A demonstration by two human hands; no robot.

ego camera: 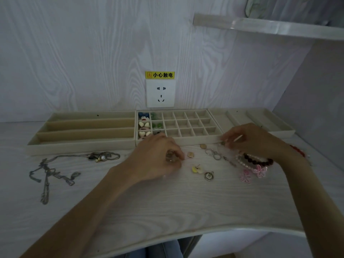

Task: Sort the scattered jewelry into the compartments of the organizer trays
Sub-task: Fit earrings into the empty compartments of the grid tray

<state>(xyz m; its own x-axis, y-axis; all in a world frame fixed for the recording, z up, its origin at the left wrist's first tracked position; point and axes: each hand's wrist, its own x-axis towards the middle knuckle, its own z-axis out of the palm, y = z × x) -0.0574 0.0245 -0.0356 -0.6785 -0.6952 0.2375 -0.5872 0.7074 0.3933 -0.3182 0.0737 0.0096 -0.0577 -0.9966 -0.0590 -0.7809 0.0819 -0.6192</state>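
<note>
Pinching small charms, our left hand (158, 155) and right hand (247, 140) should lift each clear before lowering into the grid tray (186, 141).

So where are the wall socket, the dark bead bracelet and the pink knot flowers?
Wall socket (160, 93): head view, middle of its white plate.
Dark bead bracelet (260, 161): head view, front beads.
Pink knot flowers (259, 170): head view, right flower's centre.

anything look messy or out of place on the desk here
Yes: the silver chains lie in a tangled heap on the desk's left, outside the long-slot tray, whose slots sit empty. Nothing looks spilled or broken.
</note>
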